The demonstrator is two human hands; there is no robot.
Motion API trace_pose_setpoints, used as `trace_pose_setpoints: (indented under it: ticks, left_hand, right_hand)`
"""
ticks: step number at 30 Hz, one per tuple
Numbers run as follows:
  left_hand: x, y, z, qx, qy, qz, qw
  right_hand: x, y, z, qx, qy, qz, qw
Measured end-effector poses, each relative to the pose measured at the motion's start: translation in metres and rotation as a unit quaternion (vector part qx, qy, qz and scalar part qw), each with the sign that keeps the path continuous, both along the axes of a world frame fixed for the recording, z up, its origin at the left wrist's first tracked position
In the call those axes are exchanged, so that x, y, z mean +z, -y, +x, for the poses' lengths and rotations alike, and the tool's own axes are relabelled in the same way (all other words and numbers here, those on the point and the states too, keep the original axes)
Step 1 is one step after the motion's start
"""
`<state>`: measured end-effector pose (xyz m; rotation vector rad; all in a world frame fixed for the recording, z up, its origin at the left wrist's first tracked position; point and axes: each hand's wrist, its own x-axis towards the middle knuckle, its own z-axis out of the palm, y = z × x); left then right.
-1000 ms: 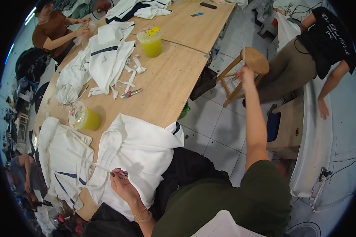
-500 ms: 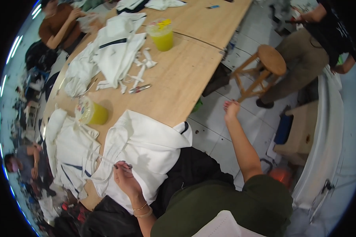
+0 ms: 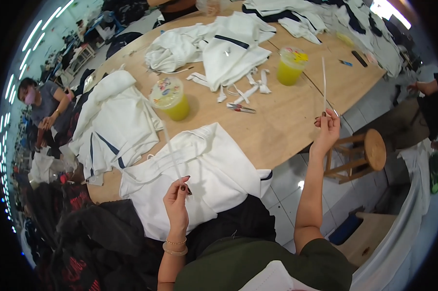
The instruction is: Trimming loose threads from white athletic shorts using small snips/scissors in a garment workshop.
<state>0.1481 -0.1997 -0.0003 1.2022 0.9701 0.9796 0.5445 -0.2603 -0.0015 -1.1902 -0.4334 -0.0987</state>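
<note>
My right hand, raised over the table's right edge, pinches the lower end of a thin, pale drinking straw that points upward. In front of me, my left hand is closed on a long translucent strip, a straw or its wrapper; I cannot tell which. That strip slants up and left across the white garment spread over my lap and the table edge. A cup of yellow-green drink with a sealed printed top stands just beyond its upper end. Another such cup is farther back, left of the right hand's straw.
Small red-handled snips and white fabric scraps lie on the wooden table. White garments are piled at left. A wooden stool stands at right. One person sits at far left; others show at the edges.
My right hand has risen from beside the table, with the straw now visible in it. My left hand still holds the translucent strip, now more upright. The view has swung left.
</note>
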Motion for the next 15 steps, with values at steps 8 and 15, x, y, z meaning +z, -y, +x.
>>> trace_pose_setpoints:
  ticks: [8,15]
  left_hand:
    - [-0.007,-0.001,-0.009,0.028,0.042,-0.076,0.996]
    - [0.039,-0.081,-0.01,0.054,0.102,0.064,0.991]
  right_hand:
    - [-0.012,-0.026,-0.021,0.043,-0.029,-0.042,0.998]
    - [0.01,-0.028,-0.017,0.031,0.008,-0.05,0.998]
